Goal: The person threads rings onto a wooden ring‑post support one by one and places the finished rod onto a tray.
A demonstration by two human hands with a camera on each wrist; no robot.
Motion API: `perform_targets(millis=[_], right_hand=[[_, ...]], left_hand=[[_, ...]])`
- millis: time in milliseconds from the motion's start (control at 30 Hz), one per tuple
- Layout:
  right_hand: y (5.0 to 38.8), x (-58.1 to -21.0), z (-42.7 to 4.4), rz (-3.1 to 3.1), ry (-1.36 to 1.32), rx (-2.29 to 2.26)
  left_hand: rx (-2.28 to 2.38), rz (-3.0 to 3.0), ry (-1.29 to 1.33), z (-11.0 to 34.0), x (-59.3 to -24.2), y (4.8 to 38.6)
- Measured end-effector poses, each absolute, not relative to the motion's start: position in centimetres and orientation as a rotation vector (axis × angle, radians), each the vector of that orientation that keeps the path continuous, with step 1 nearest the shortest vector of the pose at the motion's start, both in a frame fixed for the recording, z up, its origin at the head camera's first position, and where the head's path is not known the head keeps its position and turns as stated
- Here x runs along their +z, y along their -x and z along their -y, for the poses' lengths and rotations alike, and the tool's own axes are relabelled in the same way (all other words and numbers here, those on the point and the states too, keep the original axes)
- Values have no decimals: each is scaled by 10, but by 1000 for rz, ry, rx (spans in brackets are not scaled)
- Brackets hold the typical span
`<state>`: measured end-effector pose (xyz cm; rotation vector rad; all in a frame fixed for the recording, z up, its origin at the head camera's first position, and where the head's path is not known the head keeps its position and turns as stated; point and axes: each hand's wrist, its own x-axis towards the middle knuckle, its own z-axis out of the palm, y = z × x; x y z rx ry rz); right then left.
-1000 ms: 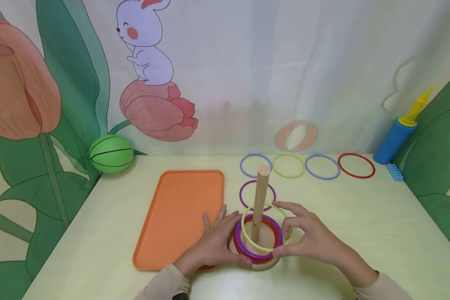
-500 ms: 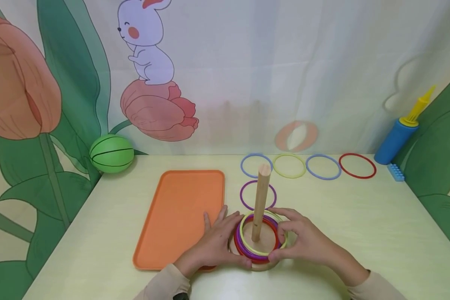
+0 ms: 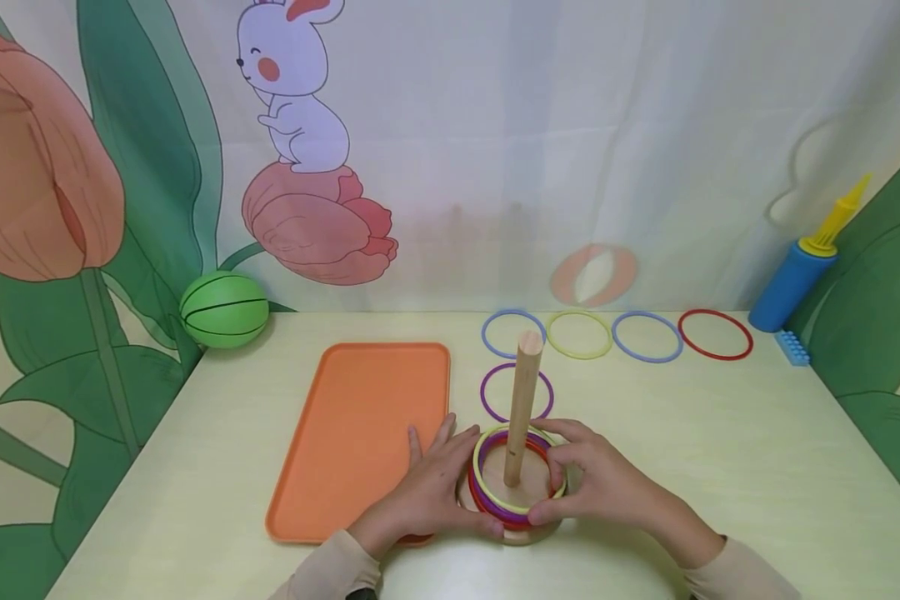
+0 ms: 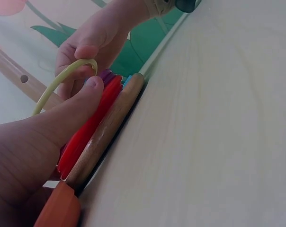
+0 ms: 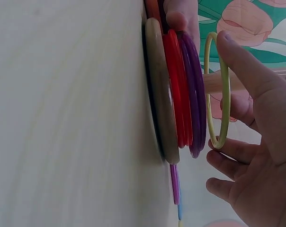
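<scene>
At lower centre, the right hand (image 3: 603, 483) is pinching the yellow ring (image 5: 225, 99) around the peg (image 3: 521, 412), just above the purple rings (image 5: 196, 101), while the left hand (image 3: 423, 496), fingers spread, is resting against the base (image 3: 527, 537). Stacking is seemingly the step in hand; the next move is probably calling for settling the ring flat, then releasing.
</scene>
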<state>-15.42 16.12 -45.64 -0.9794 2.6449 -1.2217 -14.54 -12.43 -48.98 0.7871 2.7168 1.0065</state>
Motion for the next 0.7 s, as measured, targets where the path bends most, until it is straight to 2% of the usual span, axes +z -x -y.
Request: perform_targets(millis=[700], right_hand=[[155,-459,-160,-2635,965,-1182]], left_hand=[[990,-2715,-777,125,-489,144]])
